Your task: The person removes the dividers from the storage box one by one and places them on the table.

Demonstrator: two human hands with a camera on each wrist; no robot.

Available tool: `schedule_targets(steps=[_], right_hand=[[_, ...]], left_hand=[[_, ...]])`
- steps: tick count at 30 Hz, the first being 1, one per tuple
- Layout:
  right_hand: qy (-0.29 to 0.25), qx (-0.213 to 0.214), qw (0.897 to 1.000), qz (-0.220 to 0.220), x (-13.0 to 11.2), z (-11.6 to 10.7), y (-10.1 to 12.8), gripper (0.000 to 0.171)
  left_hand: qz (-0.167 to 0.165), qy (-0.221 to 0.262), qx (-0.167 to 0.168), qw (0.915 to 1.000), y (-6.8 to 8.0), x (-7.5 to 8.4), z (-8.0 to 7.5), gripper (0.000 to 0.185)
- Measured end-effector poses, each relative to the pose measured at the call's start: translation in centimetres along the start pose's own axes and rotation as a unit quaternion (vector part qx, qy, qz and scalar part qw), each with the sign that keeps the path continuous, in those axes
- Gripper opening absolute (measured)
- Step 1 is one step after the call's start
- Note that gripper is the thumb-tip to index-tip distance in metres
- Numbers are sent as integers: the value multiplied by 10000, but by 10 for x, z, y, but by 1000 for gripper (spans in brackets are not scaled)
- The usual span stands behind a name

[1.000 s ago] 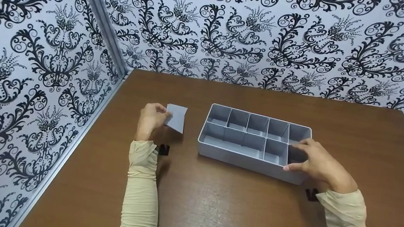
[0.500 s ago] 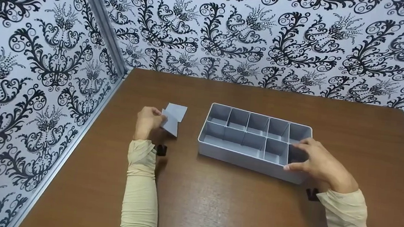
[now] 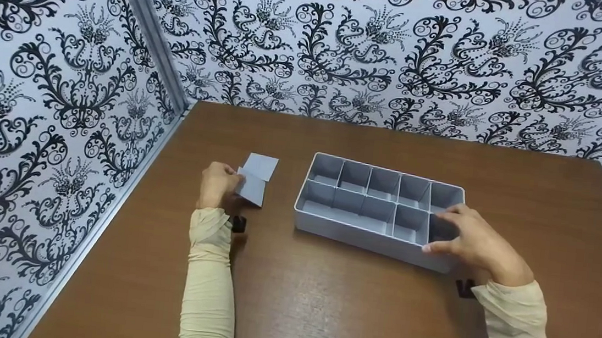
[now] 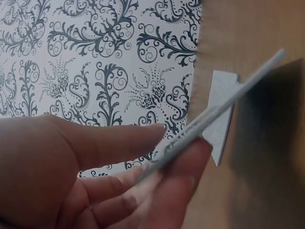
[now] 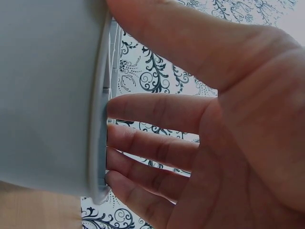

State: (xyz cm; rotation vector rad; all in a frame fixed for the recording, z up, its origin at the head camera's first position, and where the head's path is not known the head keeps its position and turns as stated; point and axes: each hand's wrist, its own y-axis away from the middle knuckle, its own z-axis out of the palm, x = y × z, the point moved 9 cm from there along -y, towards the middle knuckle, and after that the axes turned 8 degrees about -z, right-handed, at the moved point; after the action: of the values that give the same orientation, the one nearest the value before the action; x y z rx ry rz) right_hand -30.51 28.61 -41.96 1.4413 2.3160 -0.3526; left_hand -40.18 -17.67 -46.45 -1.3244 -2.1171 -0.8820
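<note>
Held panel (image 3: 251, 188) shifted nearer; 2nd panel (image 3: 262, 165) beyond.

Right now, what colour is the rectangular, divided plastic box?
The box is plain grey, inside and out; it shows best in the head view.

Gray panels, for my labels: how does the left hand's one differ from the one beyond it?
The held panel is pinched by the left hand; the far panel is unheld. The held panel is tilted; the far panel lies flat on the table. The held panel is nearer the camera than the far panel. Both are thin and gray.
</note>
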Motion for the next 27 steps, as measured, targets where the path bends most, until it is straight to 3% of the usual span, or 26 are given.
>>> schedule_targets(steps=[7,15,27], right_hand=[[77,90,9998,-159,-3,-2,1,82],[35,133,9997,-202,-4,-2,1,81],[54,96,9998,-139,-2,-2,0,83]], left_hand=[[-357,-460,-4,9983,-5,-6,0,39],[-871,-717,-22,9936,-6,-13,1,43],[-701,-1074,153,9916,-4,-9,-2,52]])
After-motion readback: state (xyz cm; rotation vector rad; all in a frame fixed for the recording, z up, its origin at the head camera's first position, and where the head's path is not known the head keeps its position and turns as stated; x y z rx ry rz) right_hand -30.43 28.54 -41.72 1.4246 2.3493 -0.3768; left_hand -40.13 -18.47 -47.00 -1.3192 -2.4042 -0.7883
